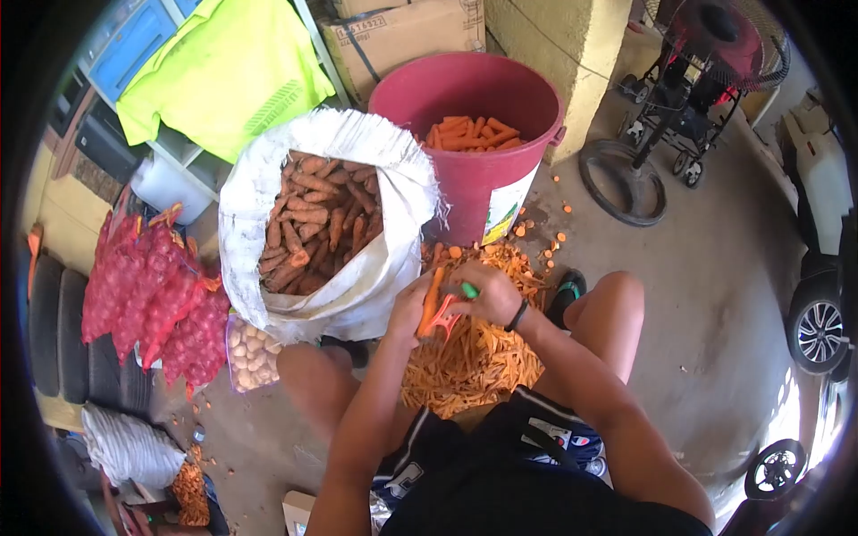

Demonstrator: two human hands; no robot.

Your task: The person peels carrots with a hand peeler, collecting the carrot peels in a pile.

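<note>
My left hand [409,306] is closed around a peeled carrot [433,291], which points up and away from me. In my right hand [492,295] is a peeler [440,319] with a red-orange head, laid against or very near the carrot's lower part. A green piece [469,290], maybe a handle end, sticks out from the right fingers. Below both hands spreads a large heap of carrot peelings [483,362]. Left of them stands an open white sack [335,304] of unpeeled, soil-covered carrots [308,214]. Behind is a maroon bin [460,192] with peeled carrots [474,132] inside.
Red mesh bags of onions [147,290] and a bag of potatoes [252,355] lie at left, near stacked tyres [76,335]. Cut carrot ends [560,238] dot the floor by the bin. A fan [715,36] on a round base stands at back right, and cardboard boxes [411,40] behind.
</note>
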